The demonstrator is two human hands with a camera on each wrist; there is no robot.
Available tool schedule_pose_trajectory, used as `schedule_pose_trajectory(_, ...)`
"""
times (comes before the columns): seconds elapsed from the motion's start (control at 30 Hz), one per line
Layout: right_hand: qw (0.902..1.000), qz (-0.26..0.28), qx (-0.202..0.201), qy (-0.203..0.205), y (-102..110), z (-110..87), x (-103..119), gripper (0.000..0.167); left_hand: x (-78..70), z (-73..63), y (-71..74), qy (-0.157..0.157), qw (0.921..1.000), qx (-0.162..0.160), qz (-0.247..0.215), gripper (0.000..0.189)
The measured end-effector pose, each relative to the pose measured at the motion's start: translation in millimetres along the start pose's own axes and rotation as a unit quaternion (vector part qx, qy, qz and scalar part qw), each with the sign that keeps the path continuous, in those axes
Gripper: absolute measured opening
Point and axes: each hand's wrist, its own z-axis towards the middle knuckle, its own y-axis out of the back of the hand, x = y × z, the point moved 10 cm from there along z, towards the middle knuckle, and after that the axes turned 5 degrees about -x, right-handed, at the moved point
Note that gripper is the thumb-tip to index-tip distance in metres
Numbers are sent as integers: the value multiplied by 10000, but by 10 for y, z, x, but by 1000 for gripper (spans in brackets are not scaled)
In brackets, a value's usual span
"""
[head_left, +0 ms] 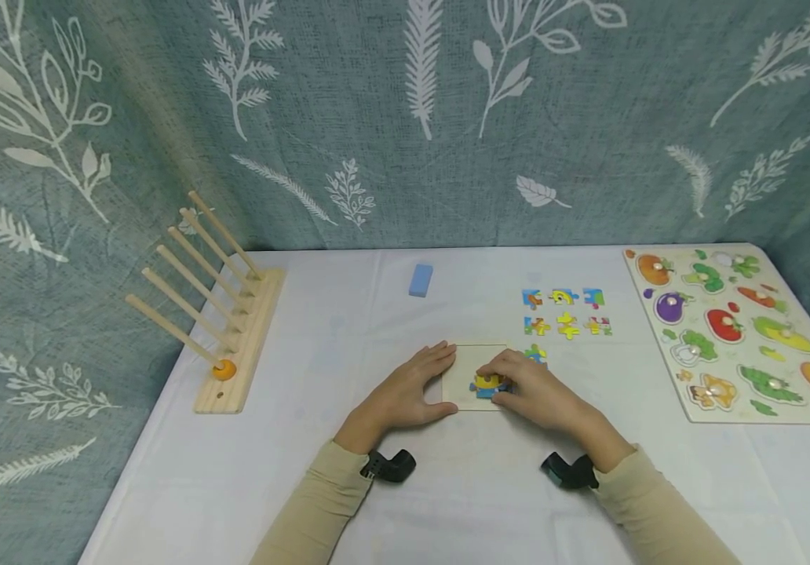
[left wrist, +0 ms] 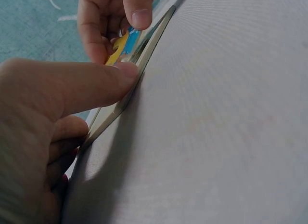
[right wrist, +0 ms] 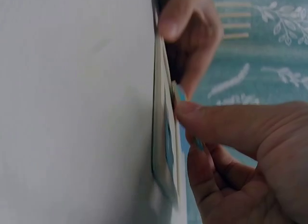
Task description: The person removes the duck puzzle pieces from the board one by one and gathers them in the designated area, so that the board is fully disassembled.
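Observation:
A small pale wooden puzzle tray (head_left: 457, 384) lies on the table between both hands. My left hand (head_left: 408, 391) holds it at its left side, the thumb at the near corner and the fingers toward the far one. In the left wrist view that thumb rests on the tray's rim (left wrist: 107, 119). Over the tray's right half, my right hand (head_left: 541, 392) pinches a yellow and blue jigsaw piece (head_left: 487, 383) between thumb and fingers. The fingers partly cover it, so whether several pieces are joined there I cannot tell.
Several loose jigsaw pieces (head_left: 566, 311) lie in rows behind the right hand, one (head_left: 536, 354) close to it. Behind the tray is a blue block (head_left: 421, 280). A wooden peg stand (head_left: 258, 326) with an orange bead (head_left: 224, 369) stands left; a vegetable knob puzzle (head_left: 737, 345) lies right.

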Motion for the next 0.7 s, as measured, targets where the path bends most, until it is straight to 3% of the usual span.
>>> schedule_pose_trajectory(0.7,9911,-179,-904,-964,706,-472,-788,34,15,-9,-10,66,10000,7,-43,77)
